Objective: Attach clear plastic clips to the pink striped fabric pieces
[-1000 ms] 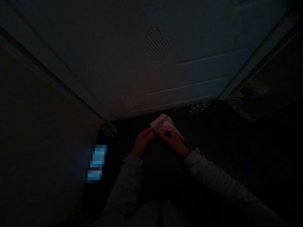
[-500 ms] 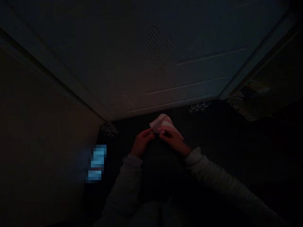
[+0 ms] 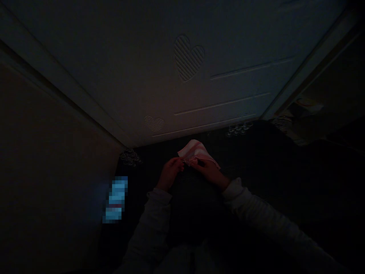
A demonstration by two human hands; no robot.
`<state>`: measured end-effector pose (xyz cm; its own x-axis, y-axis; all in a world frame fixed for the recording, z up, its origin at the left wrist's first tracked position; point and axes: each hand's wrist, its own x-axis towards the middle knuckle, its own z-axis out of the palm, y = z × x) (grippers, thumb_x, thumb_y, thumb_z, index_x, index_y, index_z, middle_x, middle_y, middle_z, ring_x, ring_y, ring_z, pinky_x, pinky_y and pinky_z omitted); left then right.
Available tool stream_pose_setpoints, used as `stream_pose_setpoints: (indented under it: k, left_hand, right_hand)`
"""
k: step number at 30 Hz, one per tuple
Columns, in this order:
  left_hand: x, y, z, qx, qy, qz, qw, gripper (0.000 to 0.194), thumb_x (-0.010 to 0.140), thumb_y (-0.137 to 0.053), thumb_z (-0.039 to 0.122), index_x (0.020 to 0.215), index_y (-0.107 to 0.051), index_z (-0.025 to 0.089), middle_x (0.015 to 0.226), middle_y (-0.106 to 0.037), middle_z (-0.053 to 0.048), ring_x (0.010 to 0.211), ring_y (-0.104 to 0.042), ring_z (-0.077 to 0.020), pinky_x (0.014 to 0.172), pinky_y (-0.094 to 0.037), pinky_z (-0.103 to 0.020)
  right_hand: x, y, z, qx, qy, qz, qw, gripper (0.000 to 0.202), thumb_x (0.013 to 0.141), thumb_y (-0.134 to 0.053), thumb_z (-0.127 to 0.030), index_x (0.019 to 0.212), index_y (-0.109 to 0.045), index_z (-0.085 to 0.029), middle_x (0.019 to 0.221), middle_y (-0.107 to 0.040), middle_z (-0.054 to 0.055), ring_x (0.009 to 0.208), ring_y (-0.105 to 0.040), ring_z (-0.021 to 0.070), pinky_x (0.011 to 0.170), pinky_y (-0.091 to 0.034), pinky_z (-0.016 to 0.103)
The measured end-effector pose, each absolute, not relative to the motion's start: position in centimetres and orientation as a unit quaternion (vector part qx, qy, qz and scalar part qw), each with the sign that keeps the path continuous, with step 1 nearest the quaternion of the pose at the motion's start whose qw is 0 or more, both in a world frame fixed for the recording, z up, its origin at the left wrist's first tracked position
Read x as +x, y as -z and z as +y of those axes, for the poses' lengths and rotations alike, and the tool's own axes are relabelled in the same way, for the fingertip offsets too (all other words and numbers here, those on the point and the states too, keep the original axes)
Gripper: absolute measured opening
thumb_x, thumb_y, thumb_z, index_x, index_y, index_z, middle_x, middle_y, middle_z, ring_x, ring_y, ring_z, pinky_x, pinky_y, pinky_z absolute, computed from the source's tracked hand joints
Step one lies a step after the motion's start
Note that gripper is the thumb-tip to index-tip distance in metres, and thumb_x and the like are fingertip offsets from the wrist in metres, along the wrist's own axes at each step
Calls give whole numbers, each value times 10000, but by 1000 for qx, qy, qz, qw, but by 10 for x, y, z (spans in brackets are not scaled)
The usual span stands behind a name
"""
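Observation:
The picture is very dark. A pink and white striped cloth (image 3: pixel 199 148) drapes over and beyond my right hand (image 3: pixel 210 169), whose fingers are closed on its near edge. Just left of it, my left hand (image 3: pixel 170 172) is closed in a pinch around a small shiny piece, too dim to name. The fingertips of both hands are close together at the cloth's lower left corner. Part of the cloth is hidden behind my right hand.
Clusters of small shiny round pieces lie at the back left (image 3: pixel 130 156) and back right (image 3: pixel 238 129) of the dark surface. Behind rises a pale panel (image 3: pixel 125 95) with striped heart reliefs. A glowing, pixelated screen (image 3: pixel 116 198) is at the left edge. Dim items sit at right.
My left hand has moved slightly away from my right, widening the gap between their fingertips. The cloth has barely shifted, and the view has tilted a little.

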<state>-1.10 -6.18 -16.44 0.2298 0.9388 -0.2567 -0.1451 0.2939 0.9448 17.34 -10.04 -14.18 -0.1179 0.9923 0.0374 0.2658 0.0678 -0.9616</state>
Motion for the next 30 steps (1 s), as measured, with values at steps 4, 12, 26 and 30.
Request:
stream_pose_setpoints:
  k: [4,12,26,30]
  left_hand:
    - [-11,166,-62,423,-414,464,659,189,942,-599,314,988,-630,134,857,-650,-11,659,-620,-124,600,-543,-277]
    - [-12,168,-62,413,-419,466,661,215,953,-580,343,966,-625,133,794,-631,7,577,-581,-100,530,-510,-242]
    - [-15,165,-63,420,-411,458,667,190,942,-600,313,997,-631,134,852,-650,-9,653,-619,-123,595,-541,-275]
    - [-15,166,-61,423,-407,449,674,194,942,-600,308,1028,-628,136,879,-654,-16,684,-630,-133,619,-550,-290]
  right_hand:
    - [174,143,-100,-540,-430,-608,392,242,934,-603,-368,994,-681,-147,992,-720,46,926,-683,213,864,-530,437]
    - [170,143,-101,-545,-407,-627,381,243,949,-586,-345,1087,-663,-162,1139,-694,75,1058,-653,238,951,-493,484]
    - [169,142,-100,-546,-402,-638,366,245,961,-560,-369,960,-685,-158,972,-722,41,905,-685,200,853,-536,415]
    - [170,141,-100,-554,-407,-634,354,223,956,-571,-353,960,-678,-156,966,-713,35,882,-681,193,825,-545,399]
